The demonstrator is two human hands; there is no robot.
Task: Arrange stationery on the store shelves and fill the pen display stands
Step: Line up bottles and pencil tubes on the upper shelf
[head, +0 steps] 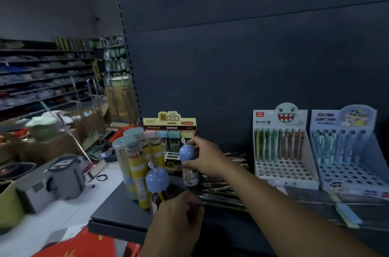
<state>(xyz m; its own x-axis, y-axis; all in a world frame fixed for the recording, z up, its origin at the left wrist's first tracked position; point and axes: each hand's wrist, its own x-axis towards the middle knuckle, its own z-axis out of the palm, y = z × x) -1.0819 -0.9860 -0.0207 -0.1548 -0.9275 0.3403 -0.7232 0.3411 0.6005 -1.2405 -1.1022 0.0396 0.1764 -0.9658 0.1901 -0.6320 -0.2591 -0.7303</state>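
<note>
On the dark shelf (117, 212) my right hand (205, 156) grips an upright tube with a blue egg-shaped cap (187, 152). My left hand (181, 208) holds the lower body of a second tube with the same blue cap (157, 178), nearer the shelf's front. To their left stand yellow pencil tubes (134, 164) with clear lids. A yellow display box (170, 125) sits behind them. Loose pens (223, 189) lie flat mid-shelf. Two pen display stands are at right: a white monster one (284, 151) and a blue cartoon one (345, 151), both partly filled.
A blue and yellow eraser-like block (347, 215) lies near the shelf's front right. Left of the shelf on the floor are a grey bin (63, 176), cardboard boxes (48, 143) and a red package (80, 246). Stocked store shelves (42, 79) fill the far left.
</note>
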